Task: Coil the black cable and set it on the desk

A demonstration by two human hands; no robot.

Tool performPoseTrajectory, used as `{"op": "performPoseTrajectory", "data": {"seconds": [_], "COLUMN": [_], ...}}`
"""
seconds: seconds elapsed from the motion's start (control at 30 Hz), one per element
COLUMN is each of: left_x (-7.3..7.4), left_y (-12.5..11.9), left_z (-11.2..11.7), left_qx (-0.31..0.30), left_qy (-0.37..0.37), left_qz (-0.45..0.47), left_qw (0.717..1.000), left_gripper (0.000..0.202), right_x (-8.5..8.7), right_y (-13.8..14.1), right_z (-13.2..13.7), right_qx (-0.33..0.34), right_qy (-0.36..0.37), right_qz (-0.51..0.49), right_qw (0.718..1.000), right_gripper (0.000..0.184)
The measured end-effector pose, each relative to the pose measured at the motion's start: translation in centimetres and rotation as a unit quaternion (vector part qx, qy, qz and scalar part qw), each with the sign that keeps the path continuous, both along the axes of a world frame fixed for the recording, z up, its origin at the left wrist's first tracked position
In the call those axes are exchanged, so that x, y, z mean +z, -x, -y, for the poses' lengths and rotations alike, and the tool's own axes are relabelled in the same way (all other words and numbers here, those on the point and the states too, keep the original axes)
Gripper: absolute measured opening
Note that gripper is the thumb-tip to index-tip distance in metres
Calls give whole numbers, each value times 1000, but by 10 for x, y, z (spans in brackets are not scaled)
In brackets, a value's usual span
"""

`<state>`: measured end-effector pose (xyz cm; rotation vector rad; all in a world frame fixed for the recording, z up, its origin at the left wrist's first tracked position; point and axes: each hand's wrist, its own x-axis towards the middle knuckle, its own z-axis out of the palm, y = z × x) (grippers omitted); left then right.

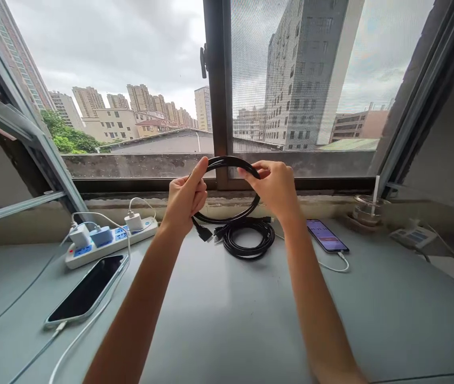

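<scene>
Grey tabletop [227, 325] fills the foreground, running back to a sill [323, 207]. Near left: dark-screened phone [86, 290], face up, lead [61, 328] plugged in. Mid-field: left hand [184, 200] closed around the left side of 1 black cable coil [232, 161], raised above the tabletop as an upright ring; right hand [277, 184], apart from the left, pinching the ring's upper right. Connector [202, 232] just below the left hand. Flat on the tabletop, lower in view: another black coil [248, 256]. Left: power strip [120, 242], 3 plugs [133, 221] seated. Right: purple-screened phone [328, 236], glass jar [365, 210]. Farther: dark window frame [222, 96]; outside, buildings [315, 69] under cloud [130, 42].
</scene>
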<state>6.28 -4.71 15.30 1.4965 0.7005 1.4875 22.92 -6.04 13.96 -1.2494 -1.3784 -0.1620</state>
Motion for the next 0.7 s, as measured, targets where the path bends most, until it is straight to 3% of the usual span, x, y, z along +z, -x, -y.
{"op": "performPoseTrajectory", "data": {"seconds": [0.13,0.37,0.57,0.7], "left_x": [4,8,1,-5], "left_y": [1,7,2,-4], "left_z": [2,5,7,2], "left_qx": [-14,-58,-55,-86], "left_qy": [14,24,-22,11], "left_qz": [57,69,46,37], "left_qw": [998,996,997,996], "left_gripper": [61,62,63,63], "right_x": [6,11,11,13], "right_y": [1,5,-6,-4], "right_z": [12,24,28,31], "right_qx": [28,123,241,335], "right_qy": [-19,15,93,130], "right_qz": [6,-73,-159,-190], "right_qw": [999,990,953,914], "right_gripper": [45,49,49,54]}}
